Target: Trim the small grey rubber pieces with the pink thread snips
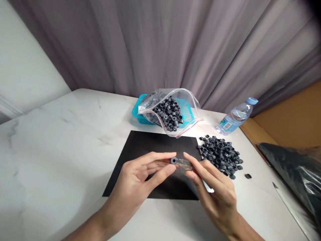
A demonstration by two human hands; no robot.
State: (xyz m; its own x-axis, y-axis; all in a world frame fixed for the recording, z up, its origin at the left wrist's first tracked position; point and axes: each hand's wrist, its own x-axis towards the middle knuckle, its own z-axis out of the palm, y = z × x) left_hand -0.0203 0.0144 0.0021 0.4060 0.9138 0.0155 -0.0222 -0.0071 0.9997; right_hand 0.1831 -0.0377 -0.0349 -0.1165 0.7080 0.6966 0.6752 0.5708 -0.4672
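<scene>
My left hand [140, 177] pinches a small grey ring [174, 160] between thumb and fingertips, above a black mat [140, 147]. My right hand [213, 190] meets it from the right and holds a small clear plastic piece [185, 164] against the ring; something pale sticks out beneath its fingers. A loose heap of the same grey rings [220, 154] lies just right of the mat, close to my right hand.
An open clear zip bag of grey rings [168, 112] rests on a turquoise basket [136, 112] behind the mat. A water bottle [235, 117] lies at the right. A cardboard box [291, 117] and a dark plastic bag [296, 170] sit at the table's right edge. One stray ring [248, 176] lies apart.
</scene>
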